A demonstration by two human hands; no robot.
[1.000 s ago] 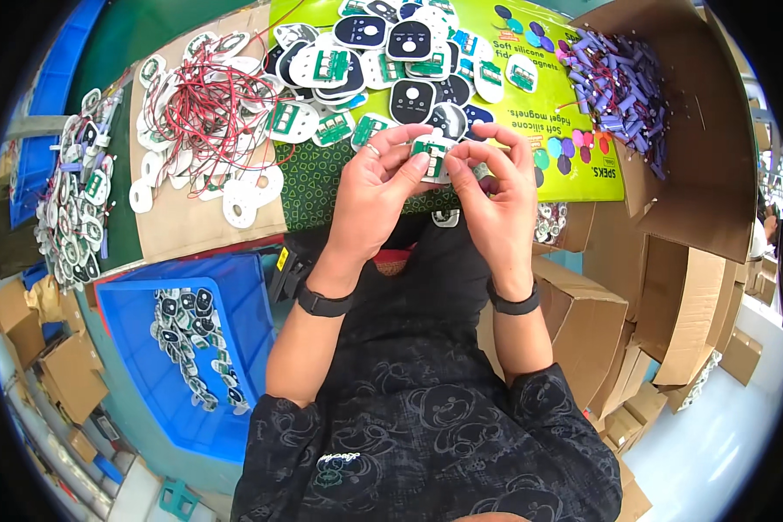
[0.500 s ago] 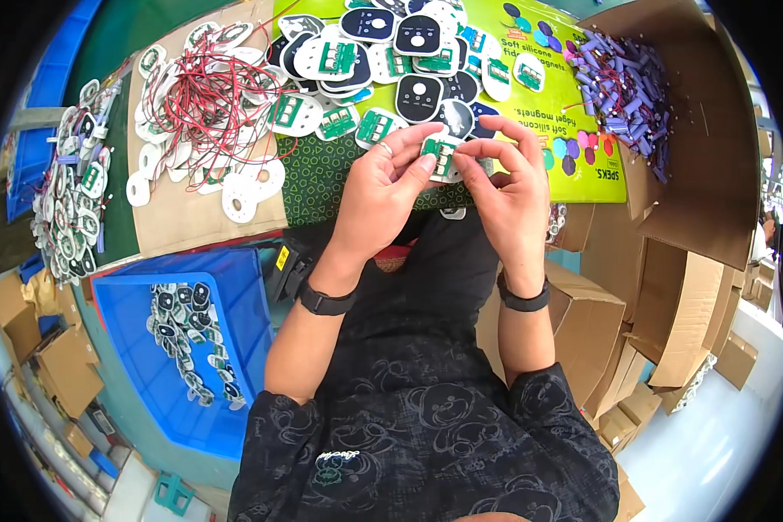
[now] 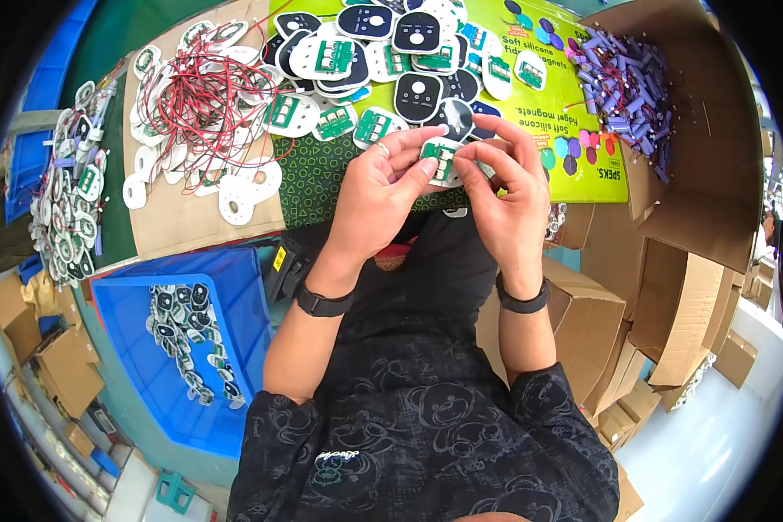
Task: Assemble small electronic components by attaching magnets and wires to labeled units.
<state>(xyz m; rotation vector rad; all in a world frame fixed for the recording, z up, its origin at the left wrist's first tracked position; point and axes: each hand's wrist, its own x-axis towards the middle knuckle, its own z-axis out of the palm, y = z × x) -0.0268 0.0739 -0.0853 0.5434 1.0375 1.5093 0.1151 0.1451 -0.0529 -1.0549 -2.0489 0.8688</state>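
Between both hands, just over the table's near edge, is a small white panel with a green circuit board (image 3: 441, 160) facing up. My left hand (image 3: 381, 184) pinches its left side with thumb and fingers. On the other side, my right hand (image 3: 505, 178) has thumb and index finger closed at the panel's right edge. Anything small between those right fingertips is hidden. Beyond my hands lies a pile of similar panels, some with green boards up, others showing a dark face (image 3: 418, 96). White ring-shaped pieces with a tangle of red wires (image 3: 202, 100) lie to the left.
An open cardboard box (image 3: 705, 130) at the right holds many purple cylinders with wires (image 3: 622, 91). A blue bin (image 3: 130, 348) at lower left contains strung-together panels. More finished-looking panels (image 3: 70, 204) heap at the table's left end. Cardboard boxes (image 3: 583, 322) stand to my right.
Both hands stay in nearly the same place around the panel. The panel's tilt and my finger positions shift only slightly.
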